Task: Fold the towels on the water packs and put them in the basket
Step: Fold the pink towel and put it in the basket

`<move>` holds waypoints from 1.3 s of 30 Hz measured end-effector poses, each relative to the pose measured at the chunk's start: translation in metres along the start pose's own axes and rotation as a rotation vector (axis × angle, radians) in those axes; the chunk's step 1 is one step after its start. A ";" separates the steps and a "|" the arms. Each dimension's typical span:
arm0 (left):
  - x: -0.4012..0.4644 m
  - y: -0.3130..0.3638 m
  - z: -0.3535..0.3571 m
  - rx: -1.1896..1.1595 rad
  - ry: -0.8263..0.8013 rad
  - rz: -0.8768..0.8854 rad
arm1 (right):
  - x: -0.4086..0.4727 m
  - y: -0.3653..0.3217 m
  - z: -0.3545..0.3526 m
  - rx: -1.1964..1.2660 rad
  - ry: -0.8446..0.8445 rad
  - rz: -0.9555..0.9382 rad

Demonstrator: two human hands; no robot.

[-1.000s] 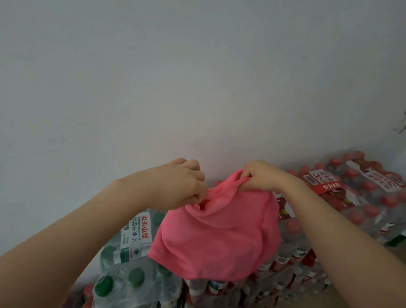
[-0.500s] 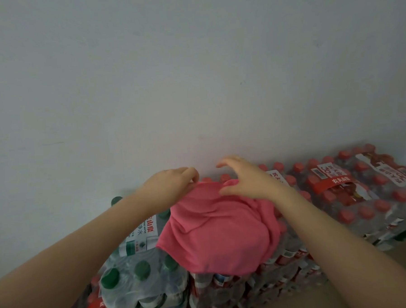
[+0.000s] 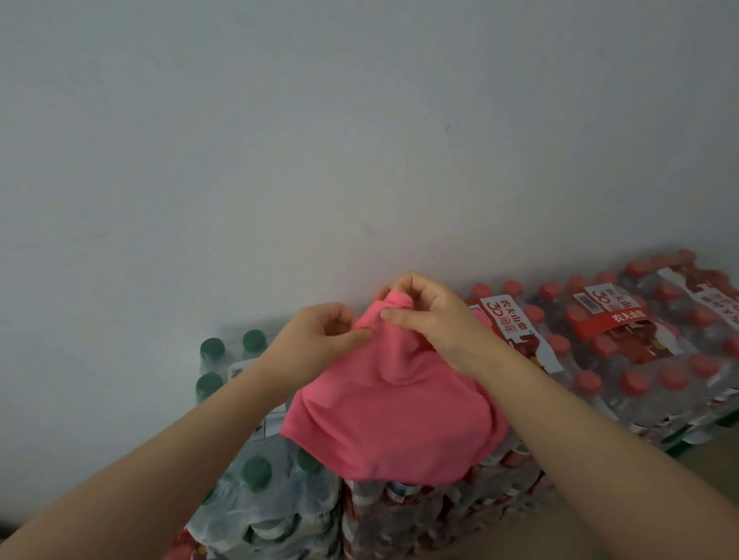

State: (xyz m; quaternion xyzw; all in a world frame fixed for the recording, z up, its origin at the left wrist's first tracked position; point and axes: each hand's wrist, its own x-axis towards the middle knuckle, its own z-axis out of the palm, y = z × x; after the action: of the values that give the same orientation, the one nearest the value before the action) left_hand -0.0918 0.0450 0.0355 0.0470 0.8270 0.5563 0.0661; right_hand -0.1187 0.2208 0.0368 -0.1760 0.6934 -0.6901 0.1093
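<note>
The pink towel (image 3: 392,411) is draped over the water packs (image 3: 620,352), its far edge bunched up and pinched by both the left hand (image 3: 315,340) and right hand (image 3: 425,315), fingers curled onto the cloth, probably so a corner can be found for folding. No basket is seen.

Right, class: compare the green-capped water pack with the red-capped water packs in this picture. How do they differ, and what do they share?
The green-capped water pack has dark green caps; the red-capped water packs have red caps. The green-capped water pack lies left of the pink towel; the red-capped water packs stretch away to its right. Red bands with white print wrap the red-capped water packs; the green-capped water pack shows none. Both are clear shrink-wrapped bottles by the wall.
</note>
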 end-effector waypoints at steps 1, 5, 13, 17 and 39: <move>0.000 -0.002 0.002 0.056 0.009 0.039 | 0.000 0.000 -0.003 -0.007 -0.020 0.012; 0.001 0.002 0.005 0.134 0.069 0.172 | -0.002 -0.003 -0.013 -0.006 -0.077 0.044; -0.004 0.008 0.010 0.119 0.050 0.240 | -0.005 -0.002 -0.021 0.122 0.011 0.046; -0.006 0.009 0.012 0.093 0.066 0.239 | -0.004 -0.002 -0.017 -0.522 0.253 -0.178; -0.003 0.011 0.013 -0.185 -0.293 -0.098 | -0.013 0.009 -0.001 0.202 0.120 0.178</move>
State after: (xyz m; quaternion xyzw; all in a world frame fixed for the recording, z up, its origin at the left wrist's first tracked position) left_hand -0.0868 0.0607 0.0414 0.0807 0.7553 0.6132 0.2168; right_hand -0.1076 0.2265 0.0263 -0.0604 0.6385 -0.7534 0.1455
